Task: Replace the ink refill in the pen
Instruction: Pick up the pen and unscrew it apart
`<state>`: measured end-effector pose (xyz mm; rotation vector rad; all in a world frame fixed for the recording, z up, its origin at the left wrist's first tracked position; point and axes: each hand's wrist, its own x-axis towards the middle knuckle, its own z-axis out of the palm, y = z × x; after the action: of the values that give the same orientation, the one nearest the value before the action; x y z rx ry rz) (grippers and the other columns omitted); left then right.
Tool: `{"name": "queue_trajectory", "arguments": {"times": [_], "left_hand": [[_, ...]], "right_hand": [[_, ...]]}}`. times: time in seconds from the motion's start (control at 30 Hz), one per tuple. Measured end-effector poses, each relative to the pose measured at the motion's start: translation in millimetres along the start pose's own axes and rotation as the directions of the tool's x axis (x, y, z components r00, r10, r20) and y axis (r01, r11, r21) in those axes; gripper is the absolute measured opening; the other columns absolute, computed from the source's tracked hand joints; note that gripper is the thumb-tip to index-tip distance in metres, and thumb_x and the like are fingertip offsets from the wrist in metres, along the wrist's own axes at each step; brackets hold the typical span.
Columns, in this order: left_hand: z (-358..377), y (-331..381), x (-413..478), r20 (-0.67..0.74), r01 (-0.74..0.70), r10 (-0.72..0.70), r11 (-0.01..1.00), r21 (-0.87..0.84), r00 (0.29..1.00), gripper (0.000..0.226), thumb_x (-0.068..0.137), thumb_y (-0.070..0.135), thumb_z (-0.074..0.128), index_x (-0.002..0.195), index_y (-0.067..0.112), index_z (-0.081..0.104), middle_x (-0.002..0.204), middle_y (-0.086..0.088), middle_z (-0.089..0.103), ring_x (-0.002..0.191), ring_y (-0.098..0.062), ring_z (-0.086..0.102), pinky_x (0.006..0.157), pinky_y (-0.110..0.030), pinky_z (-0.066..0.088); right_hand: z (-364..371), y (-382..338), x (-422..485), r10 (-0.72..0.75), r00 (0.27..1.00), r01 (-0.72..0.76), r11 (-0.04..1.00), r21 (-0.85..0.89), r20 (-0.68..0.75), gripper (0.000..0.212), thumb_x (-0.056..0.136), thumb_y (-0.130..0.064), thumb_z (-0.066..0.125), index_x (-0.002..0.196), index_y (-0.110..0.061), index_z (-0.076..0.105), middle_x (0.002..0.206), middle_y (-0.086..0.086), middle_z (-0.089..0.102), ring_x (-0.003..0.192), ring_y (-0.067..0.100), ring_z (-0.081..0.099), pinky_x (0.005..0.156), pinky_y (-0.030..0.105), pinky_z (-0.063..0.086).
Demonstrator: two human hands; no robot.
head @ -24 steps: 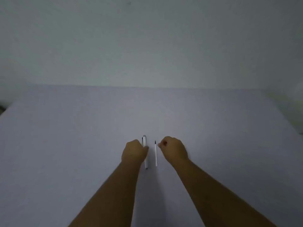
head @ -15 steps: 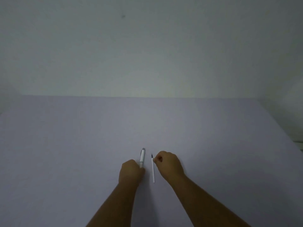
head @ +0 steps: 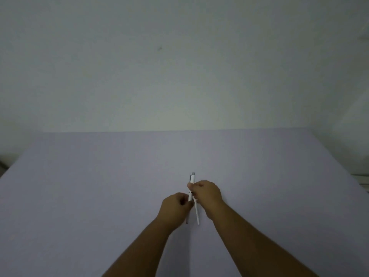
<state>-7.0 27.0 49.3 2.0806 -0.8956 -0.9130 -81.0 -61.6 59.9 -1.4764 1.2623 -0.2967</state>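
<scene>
Both hands meet near the middle of the pale lavender tabletop (head: 99,196), a little right of centre and toward its near half. The left hand (head: 176,206) is curled around the lower part of the slim white plastic pen (head: 192,181), fingers pressed together on its barrel. The right hand (head: 206,191) pinches the same pen higher up, thumb and fingers closed on it just above a dark ring at the pen's middle. The pen stands nearly upright, leaning slightly away, its grey cap end pointing to the far side and clear of both hands. Whether its lower tip touches the surface cannot be told, as the left hand hides it.

The thin white ink refill (head: 197,213) lies flat on the tabletop just beneath and between the two wrists, running near to far, its far end hidden under the right hand.

Open room spreads on every side of the hands: the left half of the surface is bare out to its slanting left edge, the right half bare out to the right edge, and a wide bare band runs to the far edge. That far edge meets a plain grey-white wall (head: 179,66), which bears one small dark speck (head: 160,48). The light is dim and even. Both bare forearms enter from the near edge.
</scene>
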Motion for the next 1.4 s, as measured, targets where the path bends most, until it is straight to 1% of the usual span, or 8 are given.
{"name": "queue_trajectory", "arguments": {"times": [0.2,0.33,0.47,0.8,1.1,1.23,1.33,1.4], "left_hand": [[-8,3,-5,0.133,0.122,-0.109,0.988,-0.090,0.985,0.014,0.087,0.018,0.060,0.094,0.012,0.071,0.096,-0.009,0.070,0.084,-0.020,0.063,0.084,-0.033,0.055],[-14,3,-1,0.034,0.145,-0.141,0.960,-0.241,0.989,0.011,0.086,0.015,0.062,0.089,0.011,0.071,0.099,-0.011,0.071,0.095,-0.027,0.067,0.082,-0.032,0.057],[-10,7,5,-0.018,0.154,-0.168,0.939,-0.308,0.986,0.008,0.086,0.014,0.062,0.089,0.015,0.069,0.096,-0.008,0.071,0.092,-0.023,0.067,0.075,-0.026,0.056],[-1,16,13,-0.056,0.137,-0.167,0.924,-0.358,0.984,0.015,0.089,0.020,0.060,0.102,0.017,0.067,0.099,-0.003,0.070,0.095,-0.021,0.066,0.086,-0.032,0.056],[-16,7,26,-0.027,0.127,-0.140,0.950,-0.284,0.990,0.013,0.086,0.019,0.062,0.098,0.021,0.067,0.098,-0.002,0.069,0.096,-0.022,0.064,0.091,-0.038,0.055],[-24,8,25,-0.038,0.061,-0.067,0.988,-0.143,0.997,0.019,0.089,0.021,0.057,0.106,0.019,0.065,0.099,-0.003,0.068,0.088,-0.016,0.062,0.064,-0.019,0.049],[-26,12,21,-0.048,-0.046,0.047,0.999,0.027,0.998,0.019,0.091,0.028,0.053,0.104,0.019,0.064,0.093,-0.005,0.070,0.086,-0.022,0.065,0.076,-0.033,0.055],[-27,18,18,-0.047,-0.122,0.128,0.985,0.121,0.991,0.021,0.093,0.029,0.051,0.105,0.019,0.064,0.092,-0.002,0.070,0.086,-0.020,0.066,0.083,-0.035,0.055]], "right_hand": [[-24,-3,12,0.090,0.994,-0.073,0.975,0.211,-0.070,0.030,0.090,-0.024,0.058,0.062,-0.013,0.061,0.061,0.003,0.058,0.056,0.016,0.052,0.074,0.035,0.050],[-36,20,33,0.033,0.998,-0.021,0.977,-0.210,0.056,0.026,0.087,-0.026,0.059,0.067,-0.010,0.063,0.065,0.008,0.058,0.062,0.022,0.055,0.071,0.034,0.047],[-17,59,40,0.001,0.997,0.046,0.829,-0.558,0.082,0.031,0.090,-0.027,0.055,0.099,-0.001,0.070,0.098,0.015,0.072,0.094,0.028,0.067,0.075,0.029,0.048],[-1,82,44,-0.010,1.000,-0.005,0.863,-0.505,-0.027,0.023,0.093,-0.019,0.053,0.103,-0.001,0.063,0.108,0.015,0.069,0.099,0.027,0.066,0.068,0.022,0.041],[-2,73,37,0.052,0.992,-0.093,0.917,-0.387,-0.116,0.021,0.091,-0.024,0.058,0.096,-0.004,0.059,0.105,0.017,0.068,0.090,0.026,0.065,0.069,0.029,0.049],[-11,44,29,0.019,0.979,-0.056,0.982,-0.180,-0.201,0.033,0.093,-0.038,0.051,0.097,-0.007,0.061,0.100,0.013,0.067,0.089,0.024,0.062,0.076,0.029,0.047],[-16,9,16,0.054,0.998,-0.049,0.985,0.163,-0.031,0.039,0.090,-0.051,0.048,0.094,-0.016,0.064,0.086,0.001,0.063,0.073,0.016,0.056,0.072,0.032,0.051],[-17,-6,8,-0.020,0.999,0.015,0.989,0.149,0.032,0.034,0.087,-0.051,0.055,0.086,-0.019,0.066,0.079,-0.003,0.062,0.067,0.012,0.053,0.068,0.028,0.048]]}}
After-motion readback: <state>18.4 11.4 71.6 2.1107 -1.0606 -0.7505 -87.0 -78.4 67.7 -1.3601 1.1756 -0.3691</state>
